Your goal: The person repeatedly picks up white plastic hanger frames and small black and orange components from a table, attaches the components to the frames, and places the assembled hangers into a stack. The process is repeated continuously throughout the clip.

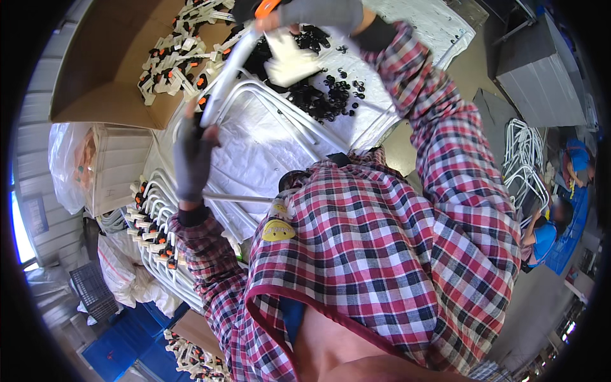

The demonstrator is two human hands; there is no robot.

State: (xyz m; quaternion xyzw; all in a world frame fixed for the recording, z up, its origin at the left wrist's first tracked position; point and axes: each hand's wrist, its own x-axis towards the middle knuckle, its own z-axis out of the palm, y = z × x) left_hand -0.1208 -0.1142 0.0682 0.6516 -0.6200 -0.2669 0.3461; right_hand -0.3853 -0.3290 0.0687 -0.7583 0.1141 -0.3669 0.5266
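Observation:
Both my hands wear grey gloves with bare fingertips. My left hand (194,153) is closed around the lower part of a white bent tube (223,89), which slants up toward the top of the view. My right hand (318,15) is closed at the tube's upper end, by an orange piece (266,7). Just below this hand is a cream plastic fitting (289,62), smeared by motion; I cannot tell how it joins the tube. More white tubes (273,105) lie under my hands on a white sheet (254,156). Small black plastic parts (328,99) are heaped beyond them.
An open cardboard box (105,70) at far left has cream, black and orange fittings (175,60) beside it. White tubes with fittings (159,229) are racked at left, near a pale crate (118,165). At right are a grey cabinet (541,76), stacked white tubes (525,159) and people in blue (544,239).

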